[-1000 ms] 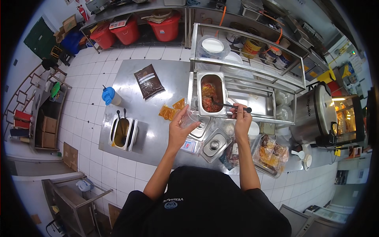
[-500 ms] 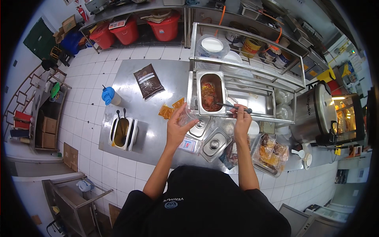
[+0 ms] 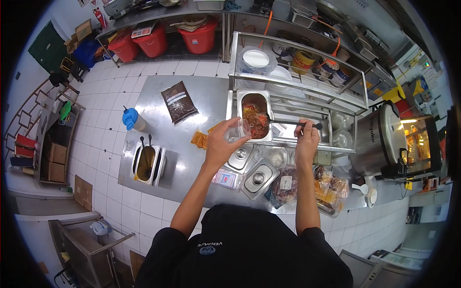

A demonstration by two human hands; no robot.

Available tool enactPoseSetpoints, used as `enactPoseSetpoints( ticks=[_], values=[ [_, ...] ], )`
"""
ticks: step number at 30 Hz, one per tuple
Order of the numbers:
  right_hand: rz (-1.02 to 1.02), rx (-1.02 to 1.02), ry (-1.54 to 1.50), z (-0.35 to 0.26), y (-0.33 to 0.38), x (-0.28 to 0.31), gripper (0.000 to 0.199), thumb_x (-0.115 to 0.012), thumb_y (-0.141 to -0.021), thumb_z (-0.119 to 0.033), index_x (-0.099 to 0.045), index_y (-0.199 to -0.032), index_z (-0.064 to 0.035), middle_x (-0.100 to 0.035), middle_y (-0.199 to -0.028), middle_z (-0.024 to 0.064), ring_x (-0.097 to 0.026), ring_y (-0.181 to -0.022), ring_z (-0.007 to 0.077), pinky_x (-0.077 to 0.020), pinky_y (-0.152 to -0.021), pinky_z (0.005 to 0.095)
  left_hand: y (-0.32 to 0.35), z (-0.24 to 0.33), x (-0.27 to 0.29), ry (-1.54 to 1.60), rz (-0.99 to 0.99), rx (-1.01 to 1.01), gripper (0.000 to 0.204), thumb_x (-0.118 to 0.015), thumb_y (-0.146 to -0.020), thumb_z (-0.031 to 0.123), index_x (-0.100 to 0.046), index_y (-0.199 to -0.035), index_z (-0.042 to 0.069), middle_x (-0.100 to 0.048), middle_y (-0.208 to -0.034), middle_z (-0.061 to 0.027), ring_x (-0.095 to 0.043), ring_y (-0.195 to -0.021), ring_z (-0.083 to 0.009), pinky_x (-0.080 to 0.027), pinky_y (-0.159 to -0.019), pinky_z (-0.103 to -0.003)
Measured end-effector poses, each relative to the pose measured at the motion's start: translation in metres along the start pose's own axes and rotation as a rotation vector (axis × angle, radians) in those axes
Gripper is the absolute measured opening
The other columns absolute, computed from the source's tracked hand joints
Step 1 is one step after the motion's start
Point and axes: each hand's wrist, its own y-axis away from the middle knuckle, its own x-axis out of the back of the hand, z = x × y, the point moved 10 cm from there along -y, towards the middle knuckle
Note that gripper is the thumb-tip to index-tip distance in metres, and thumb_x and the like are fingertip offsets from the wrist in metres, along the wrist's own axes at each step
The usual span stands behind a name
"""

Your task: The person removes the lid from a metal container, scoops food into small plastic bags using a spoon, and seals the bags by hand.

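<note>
A rectangular steel pan [image 3: 255,98] at the left end of a steel rack [image 3: 297,85] holds a wet, chunky red mixture [image 3: 253,114], with bare wall showing at its twelve o'clock end. Taking that pan as the clock's centre, with twelve straight ahead, two steel pans [image 3: 163,167] stand side by side at eight o'clock; a yellow-brown liquid [image 3: 145,161] lies in one, and dark utensil handles lean up from it. At nine o'clock are a blue-topped bottle [image 3: 133,120] and, nearer in, a sealed bag of dark brown contents [image 3: 179,102]. Steel lids [image 3: 258,179] lie toward six, and bagged food [image 3: 331,185] sits in a tray at four. The left hand [image 3: 224,145], at seven to eight o'clock, grips a clear plastic cup [image 3: 238,129] between thumb and fingers, the cup overlapping the pan's near-left corner in view; its contents cannot be made out. The right hand [image 3: 306,143], at four, is closed around the black handle of a ladle [image 3: 291,123], whose far end is in the pan at its three o'clock side. The pan thus lies at one o'clock from the left hand and ten from the right.
</note>
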Motion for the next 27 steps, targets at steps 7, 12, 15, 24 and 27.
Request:
enactPoseSetpoints(
  ticks=[7,12,15,24,27],
  values=[
    [-0.063,0.006,-0.127,-0.035,-0.023,-0.009,0.032,-0.047,-0.107,-0.029,-0.058,-0.098,-0.0007,-0.055,-0.079,0.0028,-0.05,-0.071,0.0098,-0.042,-0.066,0.0256,-0.025,-0.004,-0.023,0.012,-0.109,0.001,0.056,-0.086,-0.073,0.019,-0.065,-0.122,0.005,-0.072,-0.11,-0.0126,-0.068,-0.102,-0.021,-0.052,-0.091,-0.034],
    [-0.114,0.038,-0.017,-0.042,-0.023,-0.02,0.031,-0.046,-0.107,-0.028,-0.058,-0.099,-0.0008,-0.053,-0.077,0.0018,-0.049,-0.07,0.0088,-0.0409,-0.065,0.0234,-0.028,0.004,-0.026,0.062,-0.1,-0.071,0.053,-0.086,-0.073,0.024,-0.066,-0.119,0.005,-0.072,-0.104,-0.0139,-0.07,-0.095,-0.0272,-0.054,-0.084,-0.037],
    [-0.136,0.099,0.132,-0.046,-0.022,-0.027,0.032,-0.043,-0.108,-0.026,-0.06,-0.095,-0.0025,-0.053,-0.072,-0.0005,-0.047,-0.068,0.0074,-0.0382,-0.063,0.0227,-0.027,0.003,-0.028,0.046,-0.094,-0.116,0.055,-0.086,-0.073,0.024,-0.065,-0.12,0.005,-0.071,-0.107,-0.0142,-0.069,-0.096,-0.0278,-0.054,-0.084,-0.037],
    [-0.486,0.352,0.598,-0.099,-0.003,-0.103,0.022,-0.053,-0.101,-0.014,-0.067,-0.094,0.0011,-0.064,-0.083,0.0089,-0.061,-0.074,0.0189,-0.0475,-0.065,0.0328,-0.023,-0.005,-0.039,-0.032,-0.113,-0.068,0.061,-0.086,-0.073,0.022,-0.062,-0.126,0.003,-0.07,-0.109,-0.015,-0.07,-0.096,-0.0253,-0.055,-0.086,-0.037],
    [-0.596,0.446,0.632,-0.111,0.008,-0.125,0.015,-0.056,-0.098,-0.009,-0.066,-0.094,0.0022,-0.065,-0.09,0.0118,-0.062,-0.076,0.0247,-0.0484,-0.068,0.0354,-0.021,-0.001,-0.037,-0.042,-0.052,-0.111,0.062,-0.085,-0.074,0.021,-0.06,-0.128,0.001,-0.07,-0.111,-0.0163,-0.069,-0.097,-0.0267,-0.054,-0.086,-0.037]
  ],
)
